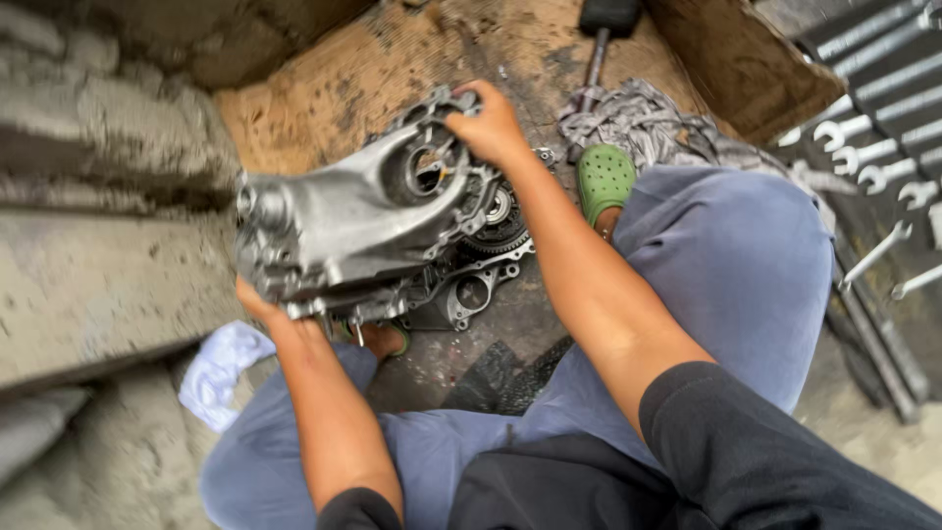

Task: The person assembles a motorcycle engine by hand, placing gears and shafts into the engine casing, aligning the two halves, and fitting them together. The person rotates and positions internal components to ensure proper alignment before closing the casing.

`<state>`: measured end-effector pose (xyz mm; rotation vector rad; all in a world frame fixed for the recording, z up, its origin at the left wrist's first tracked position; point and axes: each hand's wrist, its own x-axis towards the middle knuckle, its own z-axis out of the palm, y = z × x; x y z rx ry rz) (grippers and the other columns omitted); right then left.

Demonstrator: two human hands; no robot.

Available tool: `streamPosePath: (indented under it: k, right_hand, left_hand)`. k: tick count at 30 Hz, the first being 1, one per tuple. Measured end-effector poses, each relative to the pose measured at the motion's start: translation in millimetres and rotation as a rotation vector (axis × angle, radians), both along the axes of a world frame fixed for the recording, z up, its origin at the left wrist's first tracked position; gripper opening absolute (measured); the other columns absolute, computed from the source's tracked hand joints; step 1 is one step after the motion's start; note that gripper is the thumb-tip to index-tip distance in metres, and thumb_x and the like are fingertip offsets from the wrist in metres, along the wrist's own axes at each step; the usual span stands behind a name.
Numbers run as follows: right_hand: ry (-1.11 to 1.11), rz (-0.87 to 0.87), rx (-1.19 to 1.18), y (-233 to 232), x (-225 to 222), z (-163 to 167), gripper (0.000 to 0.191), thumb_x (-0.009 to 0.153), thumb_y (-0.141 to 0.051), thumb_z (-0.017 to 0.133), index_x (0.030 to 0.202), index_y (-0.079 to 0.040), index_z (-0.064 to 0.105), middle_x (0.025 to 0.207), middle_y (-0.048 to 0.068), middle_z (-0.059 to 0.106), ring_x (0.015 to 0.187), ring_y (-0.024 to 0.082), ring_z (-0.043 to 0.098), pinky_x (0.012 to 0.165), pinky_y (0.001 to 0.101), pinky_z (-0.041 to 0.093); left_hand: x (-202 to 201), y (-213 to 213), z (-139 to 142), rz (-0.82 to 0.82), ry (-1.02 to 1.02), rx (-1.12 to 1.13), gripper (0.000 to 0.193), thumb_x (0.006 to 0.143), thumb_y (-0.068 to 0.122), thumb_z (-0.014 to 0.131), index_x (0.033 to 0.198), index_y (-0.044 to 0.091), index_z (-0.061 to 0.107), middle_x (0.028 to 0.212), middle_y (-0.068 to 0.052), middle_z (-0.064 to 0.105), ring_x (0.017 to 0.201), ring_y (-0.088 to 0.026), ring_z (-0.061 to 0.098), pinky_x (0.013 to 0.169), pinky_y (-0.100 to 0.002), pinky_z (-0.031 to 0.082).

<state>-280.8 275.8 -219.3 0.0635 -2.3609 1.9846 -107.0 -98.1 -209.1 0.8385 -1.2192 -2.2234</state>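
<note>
My left hand [257, 299] grips the near lower edge of the grey metal engine cover [343, 221], lifted just above the engine case [471, 285] on the ground. My right hand [488, 126] grasps its far rim. Further, wrenches [863, 147] lie.

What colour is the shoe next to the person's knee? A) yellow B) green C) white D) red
B: the shoe beside the knee is green with small holes, and it sits on the ground near a crumpled grey rag, while the right hand and the left hand grip the metal engine casing.
</note>
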Motion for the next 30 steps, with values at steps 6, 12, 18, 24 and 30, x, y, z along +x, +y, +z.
streamPosePath:
  k: [6,12,18,24,30]
  right_hand:
    - [-0.228,0.048,-0.117,-21,14,-3,0.044,0.073,-0.028,0.076,0.114,-0.013,0.068,0.099,0.013,0.076,0.083,0.022,0.073,0.078,0.0359,0.058]
    - [-0.244,0.054,-0.129,-30,10,-19,0.044,0.075,-0.026,0.077,0.117,-0.013,0.067,0.09,0.014,0.075,0.075,0.021,0.069,0.071,0.0361,0.056]
    - [-0.075,-0.013,-0.145,-38,7,-25,0.045,0.073,-0.024,0.081,0.114,-0.012,0.069,0.089,0.009,0.072,0.077,0.018,0.068,0.07,0.0341,0.056]
    - [-0.274,0.073,-0.085,-36,13,-31,0.046,0.074,-0.026,0.077,0.118,-0.014,0.067,0.079,0.008,0.068,0.066,0.019,0.062,0.062,0.036,0.05]
    - [-0.017,0.008,-0.145,-34,14,-35,0.045,0.078,-0.022,0.079,0.12,-0.014,0.067,0.095,0.008,0.071,0.08,0.017,0.065,0.07,0.0345,0.052]
  left_hand:
    - [-4,-27,5,-0.001,-0.057,-0.057,0.041,0.1,0.031,0.047,0.115,0.001,0.069,0.106,-0.016,0.071,0.09,-0.031,0.071,0.08,-0.048,0.061]
    - [4,-36,-6,-0.018,-0.083,-0.076,0.041,0.099,0.03,0.046,0.114,0.001,0.07,0.105,-0.016,0.071,0.09,-0.031,0.072,0.079,-0.047,0.061]
    - [6,-48,-10,-0.019,-0.085,-0.088,0.041,0.098,0.03,0.045,0.113,0.001,0.07,0.104,-0.015,0.071,0.089,-0.03,0.072,0.079,-0.046,0.061]
    - [15,-55,-15,-0.007,-0.104,-0.097,0.041,0.097,0.03,0.044,0.111,0.001,0.07,0.103,-0.015,0.072,0.089,-0.03,0.073,0.078,-0.045,0.062]
    - [18,-54,-23,-0.015,-0.113,-0.09,0.042,0.096,0.029,0.044,0.11,0.001,0.071,0.102,-0.015,0.072,0.088,-0.03,0.073,0.078,-0.045,0.062]
